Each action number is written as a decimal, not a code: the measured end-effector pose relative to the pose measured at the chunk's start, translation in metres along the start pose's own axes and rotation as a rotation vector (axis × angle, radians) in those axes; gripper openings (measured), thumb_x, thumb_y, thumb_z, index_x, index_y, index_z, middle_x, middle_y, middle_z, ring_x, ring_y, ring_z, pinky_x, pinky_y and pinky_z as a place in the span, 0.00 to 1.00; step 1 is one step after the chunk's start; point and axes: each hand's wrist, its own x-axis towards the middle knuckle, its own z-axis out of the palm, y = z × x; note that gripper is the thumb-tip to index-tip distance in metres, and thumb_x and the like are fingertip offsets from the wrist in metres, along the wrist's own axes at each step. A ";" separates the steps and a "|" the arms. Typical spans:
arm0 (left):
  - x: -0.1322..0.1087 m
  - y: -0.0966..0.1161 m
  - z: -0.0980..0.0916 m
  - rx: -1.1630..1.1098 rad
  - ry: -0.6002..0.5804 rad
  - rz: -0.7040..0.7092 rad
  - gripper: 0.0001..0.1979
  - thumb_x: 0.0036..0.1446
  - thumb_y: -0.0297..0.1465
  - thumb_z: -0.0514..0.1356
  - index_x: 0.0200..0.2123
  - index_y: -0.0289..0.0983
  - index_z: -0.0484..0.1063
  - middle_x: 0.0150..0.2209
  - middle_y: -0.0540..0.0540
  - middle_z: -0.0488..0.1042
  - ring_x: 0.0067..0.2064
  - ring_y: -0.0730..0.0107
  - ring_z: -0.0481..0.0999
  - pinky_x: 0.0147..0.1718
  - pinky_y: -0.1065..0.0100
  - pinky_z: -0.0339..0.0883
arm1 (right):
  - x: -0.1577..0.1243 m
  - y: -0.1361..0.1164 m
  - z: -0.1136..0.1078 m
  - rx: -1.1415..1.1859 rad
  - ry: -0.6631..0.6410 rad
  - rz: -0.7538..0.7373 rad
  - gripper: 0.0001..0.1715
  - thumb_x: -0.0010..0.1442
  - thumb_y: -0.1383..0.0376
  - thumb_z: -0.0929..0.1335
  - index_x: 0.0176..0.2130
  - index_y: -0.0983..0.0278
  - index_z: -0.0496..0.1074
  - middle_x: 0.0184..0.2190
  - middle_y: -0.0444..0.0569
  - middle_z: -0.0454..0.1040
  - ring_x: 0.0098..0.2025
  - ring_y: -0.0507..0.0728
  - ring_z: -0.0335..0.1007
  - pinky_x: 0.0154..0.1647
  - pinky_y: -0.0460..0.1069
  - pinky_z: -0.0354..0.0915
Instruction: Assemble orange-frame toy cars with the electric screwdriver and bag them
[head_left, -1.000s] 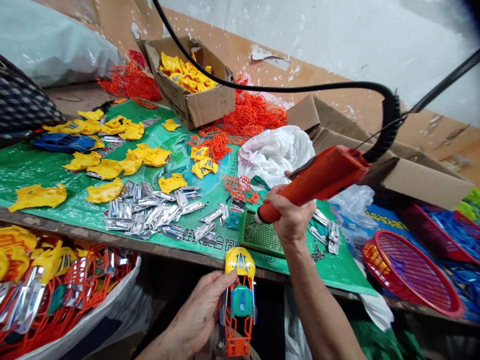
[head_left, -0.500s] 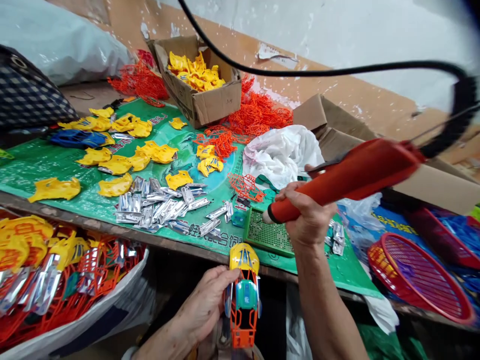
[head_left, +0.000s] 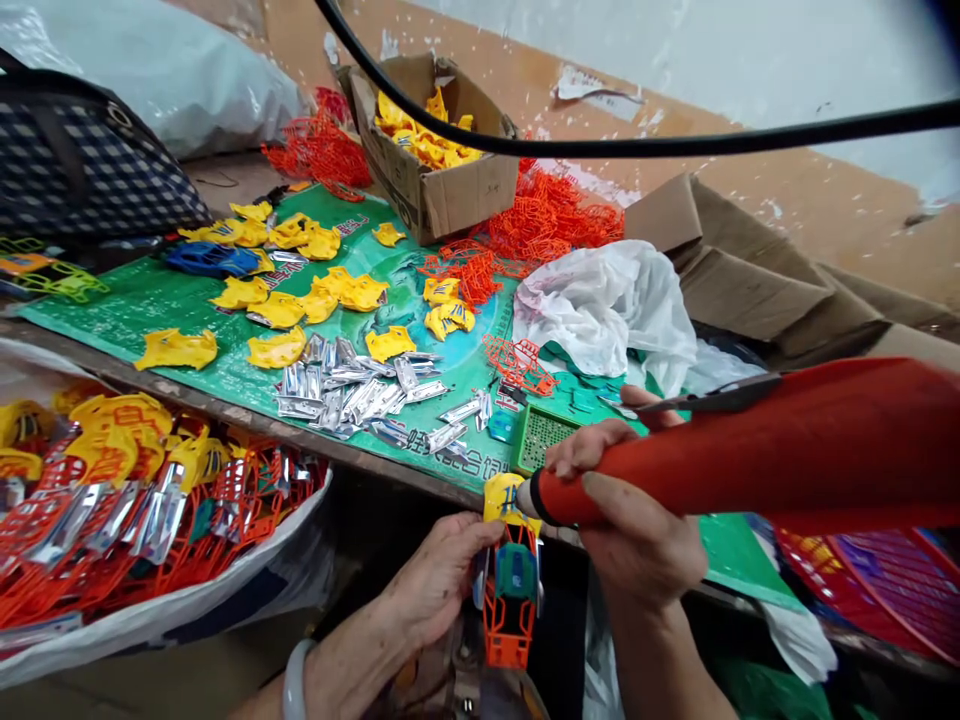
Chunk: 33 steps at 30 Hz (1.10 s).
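My left hand (head_left: 444, 572) grips a toy car body by its left side, below the table's front edge. The toy car body (head_left: 512, 590) has a yellow hood, an orange lattice frame and a dark teal piece in the middle. Wrapped in the fingers of my right hand (head_left: 637, 520) is a red electric screwdriver (head_left: 750, 450), held almost level. Its tip is at the right side of the yellow hood; whether a screw sits there is hidden. Just beyond lies a green perforated tray (head_left: 544, 435) with small metal bits, partly covered by my right hand.
Silvery parts (head_left: 360, 395) and yellow hoods (head_left: 277, 309) lie on the green mat. A cardboard box (head_left: 465, 200) of yellow pieces stands behind, near orange frames (head_left: 562, 215) and a white plastic bag (head_left: 600, 300). A full sack (head_left: 247, 595) is at left; a black cable (head_left: 600, 148) crosses above.
My right hand has brought the electric screwdriver from over the green tray down and toward me, to the yellow hood. My left hand keeps its hold on the toy car body. The view has shifted.
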 end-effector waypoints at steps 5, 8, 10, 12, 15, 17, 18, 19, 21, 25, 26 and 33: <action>0.000 0.000 0.000 0.002 -0.005 0.005 0.17 0.45 0.38 0.69 0.30 0.28 0.76 0.25 0.47 0.74 0.24 0.76 0.68 0.25 0.71 0.63 | -0.001 0.003 -0.003 0.004 -0.036 0.007 0.27 0.48 0.73 0.71 0.47 0.55 0.68 0.27 0.38 0.71 0.28 0.51 0.68 0.34 0.51 0.68; -0.001 0.002 0.001 -0.005 -0.012 0.009 0.16 0.44 0.37 0.69 0.30 0.29 0.76 0.24 0.47 0.73 0.23 0.76 0.67 0.24 0.72 0.63 | -0.003 0.005 -0.005 -0.010 -0.054 0.006 0.27 0.49 0.73 0.70 0.48 0.55 0.68 0.28 0.38 0.71 0.28 0.51 0.68 0.35 0.51 0.68; -0.001 0.002 0.001 -0.007 -0.012 0.003 0.16 0.44 0.37 0.70 0.30 0.28 0.77 0.24 0.47 0.74 0.23 0.76 0.67 0.24 0.72 0.63 | -0.003 0.007 -0.005 -0.025 -0.055 0.010 0.28 0.50 0.73 0.70 0.50 0.54 0.67 0.28 0.38 0.71 0.29 0.51 0.68 0.35 0.51 0.68; 0.000 0.003 0.002 -0.013 -0.010 0.000 0.16 0.43 0.37 0.70 0.29 0.29 0.76 0.23 0.47 0.74 0.22 0.76 0.67 0.24 0.73 0.62 | -0.003 0.008 -0.005 -0.035 -0.051 0.014 0.30 0.50 0.73 0.71 0.51 0.54 0.67 0.28 0.38 0.71 0.28 0.51 0.68 0.35 0.51 0.68; 0.000 0.002 0.001 -0.015 -0.012 0.001 0.16 0.43 0.38 0.70 0.27 0.29 0.76 0.22 0.48 0.73 0.22 0.76 0.67 0.23 0.73 0.62 | -0.003 0.010 -0.004 -0.045 -0.040 0.015 0.30 0.50 0.72 0.71 0.51 0.53 0.66 0.28 0.37 0.71 0.28 0.50 0.68 0.34 0.50 0.68; 0.001 0.001 0.000 -0.013 -0.020 0.000 0.16 0.43 0.38 0.70 0.28 0.29 0.76 0.22 0.47 0.74 0.21 0.76 0.68 0.23 0.72 0.62 | -0.004 0.010 -0.003 -0.051 -0.040 0.017 0.29 0.50 0.72 0.71 0.50 0.53 0.67 0.28 0.37 0.71 0.28 0.50 0.68 0.34 0.50 0.68; 0.001 0.001 0.000 -0.012 -0.024 -0.002 0.16 0.44 0.38 0.70 0.28 0.29 0.76 0.23 0.47 0.74 0.21 0.76 0.68 0.23 0.72 0.62 | -0.004 0.010 -0.003 -0.054 -0.045 0.019 0.29 0.50 0.72 0.71 0.50 0.54 0.67 0.28 0.37 0.71 0.28 0.50 0.68 0.34 0.50 0.68; 0.001 0.000 -0.001 -0.011 -0.022 -0.004 0.16 0.44 0.38 0.69 0.28 0.29 0.76 0.23 0.47 0.74 0.21 0.76 0.68 0.23 0.72 0.63 | -0.004 0.010 -0.004 -0.057 -0.050 0.020 0.29 0.50 0.72 0.71 0.50 0.54 0.67 0.28 0.37 0.71 0.28 0.50 0.68 0.34 0.50 0.68; 0.002 -0.001 -0.001 -0.010 -0.004 -0.007 0.15 0.44 0.37 0.69 0.29 0.29 0.76 0.23 0.47 0.74 0.21 0.76 0.68 0.23 0.72 0.63 | -0.005 0.010 -0.005 -0.068 -0.052 0.018 0.29 0.50 0.72 0.71 0.50 0.54 0.66 0.28 0.38 0.70 0.28 0.51 0.68 0.33 0.50 0.68; 0.002 -0.001 -0.002 -0.022 -0.009 -0.002 0.15 0.44 0.36 0.70 0.29 0.29 0.76 0.23 0.47 0.74 0.21 0.76 0.68 0.23 0.72 0.63 | -0.005 0.012 -0.007 -0.121 -0.036 0.014 0.26 0.50 0.71 0.70 0.48 0.56 0.67 0.28 0.38 0.69 0.28 0.51 0.68 0.35 0.51 0.68; 0.002 -0.001 -0.002 -0.026 -0.019 -0.002 0.15 0.44 0.36 0.70 0.29 0.29 0.76 0.23 0.47 0.74 0.21 0.76 0.68 0.23 0.72 0.63 | -0.005 0.013 -0.008 -0.138 -0.037 0.013 0.24 0.50 0.71 0.71 0.47 0.56 0.67 0.28 0.38 0.69 0.28 0.51 0.67 0.36 0.52 0.68; 0.004 -0.003 -0.003 -0.038 -0.025 0.015 0.14 0.45 0.36 0.69 0.29 0.29 0.77 0.24 0.46 0.76 0.22 0.76 0.70 0.24 0.73 0.64 | -0.005 0.017 -0.006 -0.259 -0.063 0.021 0.11 0.49 0.69 0.71 0.36 0.59 0.71 0.28 0.41 0.69 0.29 0.53 0.67 0.39 0.54 0.69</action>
